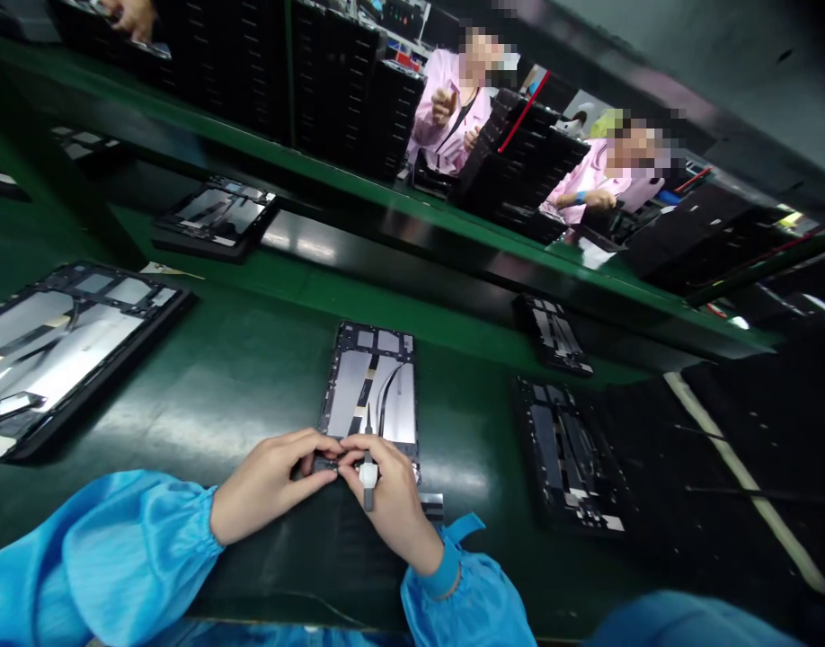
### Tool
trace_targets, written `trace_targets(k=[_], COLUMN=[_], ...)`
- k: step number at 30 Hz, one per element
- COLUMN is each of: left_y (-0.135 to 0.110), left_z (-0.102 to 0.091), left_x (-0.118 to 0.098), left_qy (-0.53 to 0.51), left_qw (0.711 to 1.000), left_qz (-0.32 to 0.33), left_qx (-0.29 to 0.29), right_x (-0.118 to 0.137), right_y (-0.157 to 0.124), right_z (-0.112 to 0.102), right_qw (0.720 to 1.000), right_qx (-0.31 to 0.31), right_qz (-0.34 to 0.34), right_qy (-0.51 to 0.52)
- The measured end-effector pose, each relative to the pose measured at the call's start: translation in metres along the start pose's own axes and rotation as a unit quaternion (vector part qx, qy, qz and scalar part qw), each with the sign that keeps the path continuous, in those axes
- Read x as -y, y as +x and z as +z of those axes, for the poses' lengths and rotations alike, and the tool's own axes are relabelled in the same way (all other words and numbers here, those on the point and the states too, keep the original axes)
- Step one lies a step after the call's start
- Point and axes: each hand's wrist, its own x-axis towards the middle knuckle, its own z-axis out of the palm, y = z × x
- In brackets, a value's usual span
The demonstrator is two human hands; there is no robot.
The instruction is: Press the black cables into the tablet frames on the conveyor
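An opened tablet (400,395) lies on the green bench in front of me, its silver inner side and dark ribbon cables facing up. My left hand (281,476) is closed in a pinch at the tablet's lower left corner; whatever is between its fingertips is too small to make out. At the same corner, the fingertips of my right hand (389,490) almost meet those of the left. A pair of dark tweezers (368,431) with a white wrapping is tucked in my right hand, tips pointing away from me over the tablet. A blue band circles my right wrist.
Other opened tablets lie left (109,310), right (567,454) and further back (217,216) on the green bench (251,359). A raised shelf edge runs behind, carrying stacked black trays (332,90). Beyond it sit co-workers in pink (446,117). Black material (722,467) fills the right side.
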Motion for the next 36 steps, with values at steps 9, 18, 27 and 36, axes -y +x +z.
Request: trace_targets(k=[9,18,27,36], left_y=[-0.004,-0.015,-0.029,-0.028], left_z=[0.000,0.000,-0.010,-0.008], left_x=[0.007,0.011,0.026,0.028], left_qy=[0.039,0.197,0.348,0.310], left_qw=[0.999,0.971,0.895,0.911], left_qz=[0.002,0.133,0.275,0.266], left_qx=[0.023,-0.006,-0.049,-0.056], right_x=[0.002,-0.003,-0.004,-0.005], right_y=[0.003,-0.003,-0.003,-0.003], right_z=[-0.004,0.005,0.006,0.004], right_qw=[0.999,0.998,0.995,0.997], right_qx=[0.029,0.001,-0.016,-0.005], right_qz=[-0.018,-0.050,-0.085,-0.071], right_qy=[-0.012,-0.042,-0.045,-0.026])
